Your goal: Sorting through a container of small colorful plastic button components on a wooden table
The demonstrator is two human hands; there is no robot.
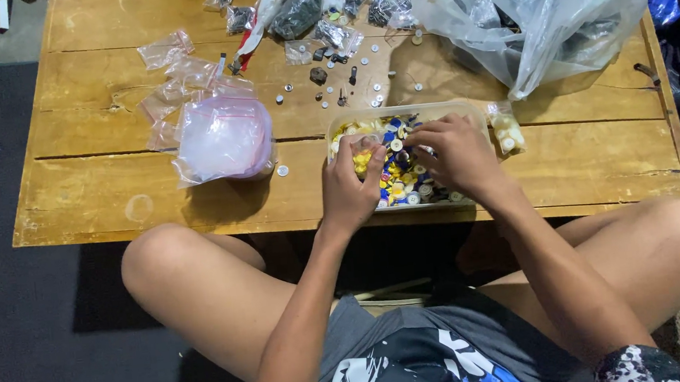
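Wooden table (108,197), clear tub (432,110) of coloured buttons (401,181) under both hands.

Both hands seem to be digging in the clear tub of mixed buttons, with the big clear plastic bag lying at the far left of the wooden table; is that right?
Not quite: the head view shows the big clear plastic bag at the far right of the wooden table, not the left. The rest holds: the left hand and right hand are both in the clear tub of mixed buttons.
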